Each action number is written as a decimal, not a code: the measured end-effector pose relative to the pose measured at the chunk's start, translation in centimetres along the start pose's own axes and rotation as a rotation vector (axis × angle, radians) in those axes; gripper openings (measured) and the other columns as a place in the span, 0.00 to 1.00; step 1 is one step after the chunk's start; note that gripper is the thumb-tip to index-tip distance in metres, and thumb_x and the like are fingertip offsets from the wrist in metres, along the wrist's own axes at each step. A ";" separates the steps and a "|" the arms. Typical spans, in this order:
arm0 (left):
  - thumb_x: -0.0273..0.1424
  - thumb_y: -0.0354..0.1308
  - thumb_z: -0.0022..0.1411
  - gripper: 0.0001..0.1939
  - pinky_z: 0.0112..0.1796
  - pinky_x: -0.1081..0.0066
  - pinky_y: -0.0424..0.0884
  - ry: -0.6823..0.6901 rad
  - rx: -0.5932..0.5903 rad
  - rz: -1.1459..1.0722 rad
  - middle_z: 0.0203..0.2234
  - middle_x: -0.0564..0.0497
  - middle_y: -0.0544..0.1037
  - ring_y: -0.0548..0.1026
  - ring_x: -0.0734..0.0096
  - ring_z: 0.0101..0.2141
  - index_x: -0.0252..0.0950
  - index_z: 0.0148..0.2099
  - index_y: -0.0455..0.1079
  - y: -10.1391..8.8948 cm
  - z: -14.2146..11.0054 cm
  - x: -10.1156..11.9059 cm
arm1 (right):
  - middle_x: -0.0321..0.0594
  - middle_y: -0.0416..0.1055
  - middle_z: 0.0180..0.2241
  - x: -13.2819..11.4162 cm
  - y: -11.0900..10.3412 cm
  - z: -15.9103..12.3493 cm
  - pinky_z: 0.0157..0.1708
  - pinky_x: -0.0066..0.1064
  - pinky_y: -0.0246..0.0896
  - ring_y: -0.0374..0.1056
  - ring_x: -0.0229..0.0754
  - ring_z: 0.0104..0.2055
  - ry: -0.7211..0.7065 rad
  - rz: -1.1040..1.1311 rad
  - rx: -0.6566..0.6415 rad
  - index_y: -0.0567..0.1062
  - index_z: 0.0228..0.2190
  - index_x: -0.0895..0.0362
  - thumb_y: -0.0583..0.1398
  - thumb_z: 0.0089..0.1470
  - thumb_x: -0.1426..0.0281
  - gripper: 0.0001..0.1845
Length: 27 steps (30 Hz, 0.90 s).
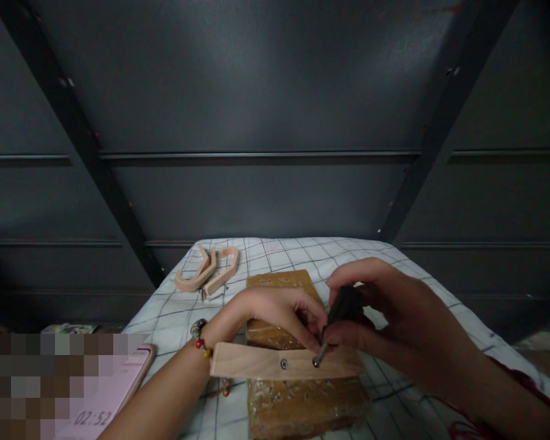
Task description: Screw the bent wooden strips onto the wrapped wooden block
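Note:
A pale wooden bar (247, 362) lies crosswise on a tape-wrapped brown block (297, 406). One screw (283, 364) sits in the bar left of its middle. My right hand (394, 311) grips a black-handled screwdriver (343, 308), its metal shaft slanting down to a second screw (316, 362) in the bar. Curled at the bar's far edge, my left hand (284, 311) has its thumb and fingers closed beside the screwdriver shaft. Whatever lies between those fingertips is hidden.
Curved wooden hooks (206, 272) lie at the far left of the white checked cloth (348, 250). A phone (105, 391) rests at the near left. Dark metal panels (261, 195) rise behind the cloth's far edge.

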<state>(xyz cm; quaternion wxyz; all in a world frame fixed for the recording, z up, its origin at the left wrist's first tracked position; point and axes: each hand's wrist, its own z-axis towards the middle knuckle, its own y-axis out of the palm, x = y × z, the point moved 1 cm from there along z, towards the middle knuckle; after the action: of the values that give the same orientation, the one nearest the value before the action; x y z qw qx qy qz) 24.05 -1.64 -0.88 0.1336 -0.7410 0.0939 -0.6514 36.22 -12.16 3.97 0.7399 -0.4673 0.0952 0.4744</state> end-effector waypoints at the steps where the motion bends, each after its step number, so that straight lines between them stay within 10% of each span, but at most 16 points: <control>1: 0.22 0.60 0.44 0.03 0.26 0.79 0.61 -0.002 -0.013 -0.033 0.18 0.59 0.69 0.65 0.80 0.22 0.33 0.23 0.68 0.0 0.1 -0.2 | 0.32 0.66 0.24 0.0 -0.2 0.1 0.21 0.24 0.57 0.63 0.34 0.23 -0.026 -0.014 -0.016 0.69 0.30 0.54 0.60 0.45 0.72 0.07; 9: 0.29 0.63 0.40 0.07 0.25 0.78 0.60 -0.016 -0.065 -0.069 0.20 0.58 0.70 0.65 0.78 0.24 0.35 0.25 0.70 -0.3 0.2 -0.2 | 0.39 0.70 0.39 -0.3 -1.8 0.3 0.37 0.29 0.61 0.66 0.40 0.41 -0.224 -0.185 -0.206 0.66 0.42 0.50 0.52 0.52 0.77 0.17; 27: 0.28 0.61 0.44 0.07 0.26 0.77 0.59 0.038 -0.035 0.007 0.20 0.57 0.66 0.63 0.78 0.25 0.33 0.28 0.68 -0.3 0.1 -1.3 | 0.30 0.59 0.16 -0.4 0.0 -0.2 0.15 0.25 0.50 0.55 0.33 0.17 0.015 -0.212 0.036 0.61 0.19 0.55 0.61 0.43 0.62 0.14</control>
<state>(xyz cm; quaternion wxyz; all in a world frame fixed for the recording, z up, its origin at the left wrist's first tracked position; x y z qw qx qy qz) 23.99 -0.93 -2.02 0.1209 -0.7304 0.1105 -0.6631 36.03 -12.55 4.12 0.7935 -0.4650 0.0593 0.3881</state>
